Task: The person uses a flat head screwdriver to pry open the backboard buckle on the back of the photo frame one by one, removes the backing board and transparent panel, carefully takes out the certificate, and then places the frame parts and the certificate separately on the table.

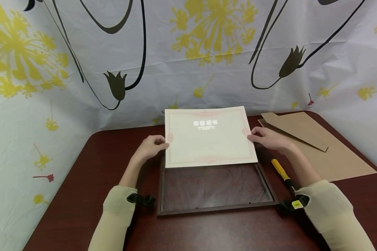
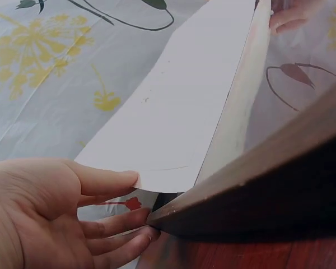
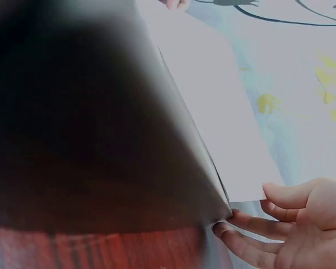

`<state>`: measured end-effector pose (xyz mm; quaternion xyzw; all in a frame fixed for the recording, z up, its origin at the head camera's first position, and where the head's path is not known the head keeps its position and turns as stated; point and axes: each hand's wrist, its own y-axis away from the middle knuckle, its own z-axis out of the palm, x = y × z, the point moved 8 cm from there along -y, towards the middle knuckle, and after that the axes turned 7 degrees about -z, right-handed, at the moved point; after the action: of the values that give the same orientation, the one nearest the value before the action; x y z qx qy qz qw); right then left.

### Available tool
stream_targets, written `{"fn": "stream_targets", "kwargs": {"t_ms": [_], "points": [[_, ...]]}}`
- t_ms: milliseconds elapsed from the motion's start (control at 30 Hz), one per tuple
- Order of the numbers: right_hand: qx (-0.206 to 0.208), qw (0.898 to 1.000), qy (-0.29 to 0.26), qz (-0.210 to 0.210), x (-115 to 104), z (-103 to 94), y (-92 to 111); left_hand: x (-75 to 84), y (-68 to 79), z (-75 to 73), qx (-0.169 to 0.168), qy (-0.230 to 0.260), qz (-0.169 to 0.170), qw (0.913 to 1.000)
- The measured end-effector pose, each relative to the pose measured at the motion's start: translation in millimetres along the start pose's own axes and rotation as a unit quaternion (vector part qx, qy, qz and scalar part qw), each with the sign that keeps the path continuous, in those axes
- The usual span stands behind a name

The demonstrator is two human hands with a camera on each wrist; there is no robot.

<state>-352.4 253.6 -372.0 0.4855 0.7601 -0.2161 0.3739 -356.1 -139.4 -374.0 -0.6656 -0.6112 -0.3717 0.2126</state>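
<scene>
A cream certificate sheet (image 1: pixel 207 146) with a pink border and pale lettering is held tilted over the far part of a dark wooden picture frame (image 1: pixel 218 208). My left hand (image 1: pixel 151 146) pinches its left edge between thumb and fingers. At the opposite edge, my right hand (image 1: pixel 268 138) pinches it too. In the left wrist view the left thumb lies on the sheet (image 2: pixel 157 123), and lower fingers touch the frame's corner. The right wrist view has the right hand (image 3: pixel 302 224) at the sheet's edge, fingers against the frame corner. A clear pane shows inside the frame.
A brown backing board (image 1: pixel 333 153) with a folded stand strip lies at the right. Between it and the frame is a yellow-handled screwdriver-like tool (image 1: pixel 280 169), partly hidden by the right sleeve. A flower-patterned cloth (image 1: pixel 182 69) hangs behind the dark red table (image 1: pixel 113 153).
</scene>
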Motion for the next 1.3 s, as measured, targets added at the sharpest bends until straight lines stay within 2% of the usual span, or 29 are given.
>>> {"fn": "stream_targets", "kwargs": {"t_ms": [600, 933, 1100, 1200, 1300], "points": [[-0.031, 0.999, 0.014, -0.021, -4.5, -4.7, 10.7, 0.9, -1.2, 0.7, -0.029, -0.009, 0.009, 0.9995], [-0.04, 0.999, -0.009, -0.023, -0.2, -4.2, 10.6, 1.7, -1.2, 12.4, -0.091, 0.053, 0.012, 0.9943], [-0.054, 0.998, -0.013, -0.019, -0.4, -2.1, 11.4, 1.6, 0.3, 16.8, -0.111, 0.062, 0.006, 0.9918], [-0.038, 0.999, -0.011, -0.028, -2.4, -5.1, 10.0, 3.0, -0.5, 16.5, -0.105, 0.067, 0.01, 0.9922], [0.002, 0.999, -0.014, -0.042, -6.2, -12.3, 9.0, 7.7, -1.7, 13.8, -0.085, 0.076, 0.026, 0.9932]]}}
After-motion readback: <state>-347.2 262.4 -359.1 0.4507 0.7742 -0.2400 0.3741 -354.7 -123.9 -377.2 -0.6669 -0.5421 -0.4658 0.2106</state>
